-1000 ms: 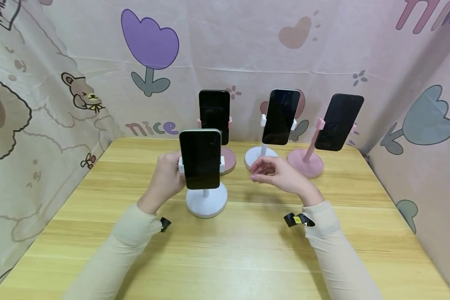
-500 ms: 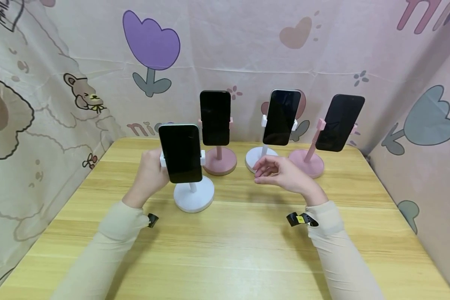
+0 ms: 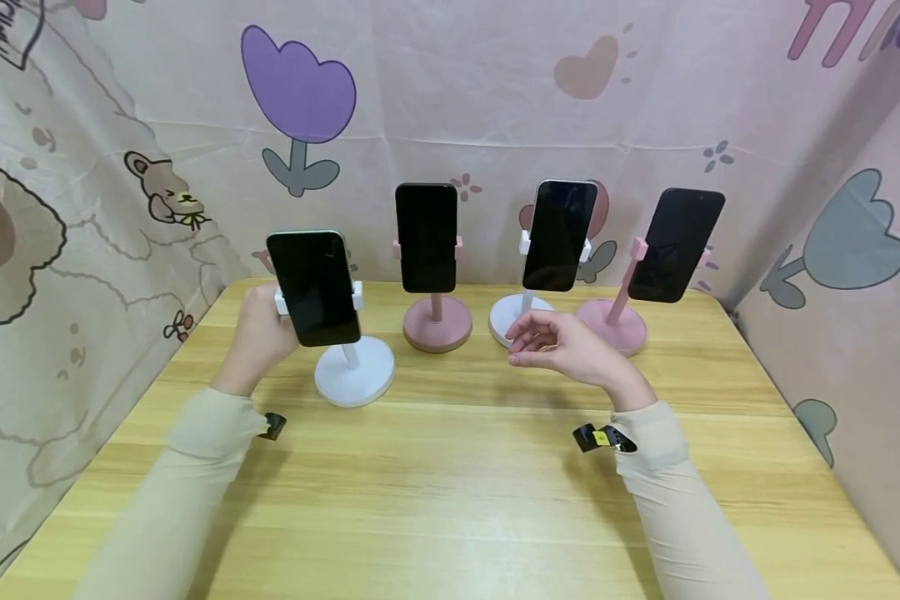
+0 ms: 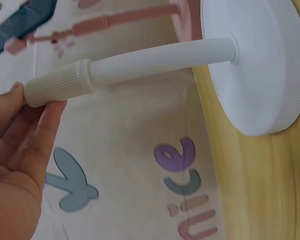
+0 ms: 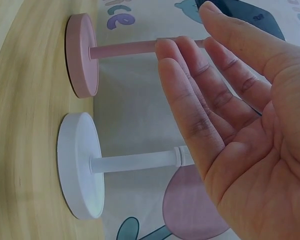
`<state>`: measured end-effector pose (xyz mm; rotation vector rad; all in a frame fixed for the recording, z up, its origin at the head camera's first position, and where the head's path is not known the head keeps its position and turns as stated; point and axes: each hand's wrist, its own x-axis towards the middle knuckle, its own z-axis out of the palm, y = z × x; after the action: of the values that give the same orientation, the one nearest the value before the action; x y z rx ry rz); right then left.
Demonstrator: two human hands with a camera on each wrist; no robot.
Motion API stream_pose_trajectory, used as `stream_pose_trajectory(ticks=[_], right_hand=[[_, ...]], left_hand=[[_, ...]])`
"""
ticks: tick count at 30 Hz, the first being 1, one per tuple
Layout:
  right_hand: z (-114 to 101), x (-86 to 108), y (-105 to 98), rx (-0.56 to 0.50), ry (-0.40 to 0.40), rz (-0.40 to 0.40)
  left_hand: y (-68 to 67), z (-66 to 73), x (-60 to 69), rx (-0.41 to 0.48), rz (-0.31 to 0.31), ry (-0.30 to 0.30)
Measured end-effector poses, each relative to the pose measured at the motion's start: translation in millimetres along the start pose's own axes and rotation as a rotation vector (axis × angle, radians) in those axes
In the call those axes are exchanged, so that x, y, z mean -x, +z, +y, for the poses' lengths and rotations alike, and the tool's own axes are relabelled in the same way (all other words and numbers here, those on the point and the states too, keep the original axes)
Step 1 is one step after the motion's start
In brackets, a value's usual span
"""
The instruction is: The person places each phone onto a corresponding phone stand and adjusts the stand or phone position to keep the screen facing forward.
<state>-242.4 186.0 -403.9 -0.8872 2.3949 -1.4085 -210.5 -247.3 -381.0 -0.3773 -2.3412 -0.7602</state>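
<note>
My left hand point(image 3: 257, 335) holds a white phone stand point(image 3: 356, 375) that bears a black-screened phone point(image 3: 317, 287). In the left wrist view, thumb and fingers pinch the ribbed collar point(image 4: 55, 85) at the top of its post. Its round base is low over the tabletop; I cannot tell whether it touches. My right hand point(image 3: 566, 346) hovers in front of another white phone stand point(image 3: 502, 315), which carries a phone point(image 3: 561, 235). Its fingers are loosely bent, and the right wrist view shows nothing within the palm point(image 5: 260, 150).
A pink phone stand point(image 3: 437, 327) with a phone point(image 3: 427, 237) stands at the back middle. Another pink stand point(image 3: 613, 329) with a tilted phone point(image 3: 677, 244) is at the back right. A patterned cloth point(image 3: 450, 100) hangs behind the wooden table point(image 3: 450, 500).
My left hand has carried the white phone stand leftward and slightly back, so the middle pink stand shows fully. The right hand has hardly moved.
</note>
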Motion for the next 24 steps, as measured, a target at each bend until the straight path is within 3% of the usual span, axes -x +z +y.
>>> stream_pose_trajectory(ticks=[11, 14, 24], right_hand=[[3, 0.0, -2, 0.005, -0.01, -0.008], [4, 0.1, -2, -0.001, -0.009, -0.008], [8, -1.3, -3, -0.004, -0.01, -0.005]], left_hand=[[-14.1, -38.2, -15.6, -0.028, 0.036, -0.086], [-16.3, -45.9, -19.7, -0.026, 0.031, -0.12], [-20.0, -66.9, -33.1, -0.098, 0.019, -0.153]])
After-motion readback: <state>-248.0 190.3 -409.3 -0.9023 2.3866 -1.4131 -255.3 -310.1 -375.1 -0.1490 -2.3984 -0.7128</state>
